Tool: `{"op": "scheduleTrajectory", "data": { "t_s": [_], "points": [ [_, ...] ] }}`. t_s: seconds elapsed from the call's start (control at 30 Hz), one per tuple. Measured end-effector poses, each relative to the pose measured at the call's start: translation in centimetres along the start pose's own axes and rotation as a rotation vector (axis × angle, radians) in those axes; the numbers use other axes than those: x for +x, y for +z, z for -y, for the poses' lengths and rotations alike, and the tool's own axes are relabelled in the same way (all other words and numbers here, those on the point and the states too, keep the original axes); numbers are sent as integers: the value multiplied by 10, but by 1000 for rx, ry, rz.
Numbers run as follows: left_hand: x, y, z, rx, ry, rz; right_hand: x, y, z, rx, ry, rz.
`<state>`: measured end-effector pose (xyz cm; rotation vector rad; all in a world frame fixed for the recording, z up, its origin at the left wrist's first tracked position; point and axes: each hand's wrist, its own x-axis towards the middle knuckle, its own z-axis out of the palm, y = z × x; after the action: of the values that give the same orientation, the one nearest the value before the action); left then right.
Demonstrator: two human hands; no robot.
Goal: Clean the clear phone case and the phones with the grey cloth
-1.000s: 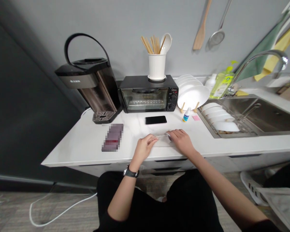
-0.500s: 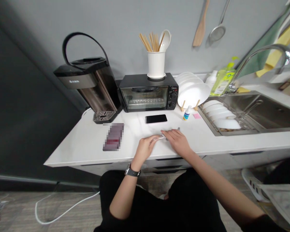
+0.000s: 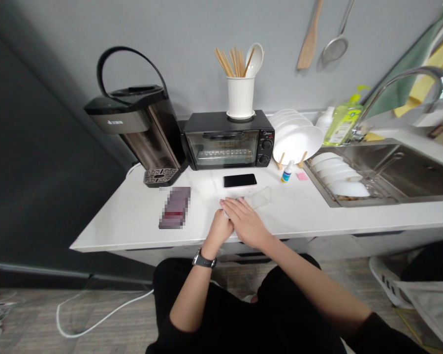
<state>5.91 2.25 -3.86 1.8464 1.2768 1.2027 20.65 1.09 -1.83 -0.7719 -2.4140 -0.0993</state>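
Observation:
A clear, flat plastic piece [image 3: 260,198], like a film or a thin case, lies over the white counter, its right end sticking out past my fingers. My left hand [image 3: 221,227] is closed around its left end, with the fingertips partly hidden. Across the piece and against my left hand rests my right hand [image 3: 246,222], its fingers stretched out and lying flat. Just beyond both hands is a phone [image 3: 239,180] with a black screen. A small spray bottle [image 3: 287,171] with a blue and yellow label stands farther right, beside a pink slip [image 3: 301,176].
A pixelated purple item [image 3: 175,208] lies left on the counter [image 3: 125,226]. Behind stand a water dispenser [image 3: 143,132], a toaster oven [image 3: 225,147] with a utensil cup [image 3: 240,96] on top, and a plate rack [image 3: 297,142]. The sink [image 3: 421,167] is at right, with bowls inside.
My right hand has slid left along the clear piece, onto my left hand, uncovering the piece's right end. My left hand has barely moved.

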Motion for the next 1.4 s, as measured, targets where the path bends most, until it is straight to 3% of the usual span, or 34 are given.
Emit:
{"op": "scheduleTrajectory", "data": {
  "t_s": [0.1,0.2,0.27,0.37,0.5,0.57,0.67,0.83,0.93,1.0,1.17,1.27,1.4],
  "points": [
    [-2,-2,-4,39,10,35,-13,-14,-29,-38,52,10],
    [-5,-3,-14,33,41,97,-26,-30,-66,-151,245,-26],
    [-5,-2,-18,30,57,116,-29,-34,-74,-213,361,-61],
    [-4,-1,-18,52,60,95,-22,-23,-51,-216,398,-122],
    [-1,0,-9,100,37,53,-6,3,5,-65,231,-79],
    [-1,-2,-6,103,37,56,-3,7,18,-20,148,-47],
    [-1,-4,-8,104,37,71,-5,-2,3,-65,135,-17],
    [-3,-4,-19,42,45,112,-13,-28,-52,-279,434,-48],
    [-3,-2,-19,33,50,118,-10,-26,-49,-288,544,-118],
    [-2,-2,-15,77,41,96,-6,-14,-27,-220,513,-154],
    [-2,-6,-4,140,12,70,-1,8,24,-42,218,-76],
    [-2,-7,-4,149,10,85,-5,-3,12,-60,191,-31],
    [-3,-5,-11,111,21,110,-15,-27,-37,-202,396,-6]
  ]
}}
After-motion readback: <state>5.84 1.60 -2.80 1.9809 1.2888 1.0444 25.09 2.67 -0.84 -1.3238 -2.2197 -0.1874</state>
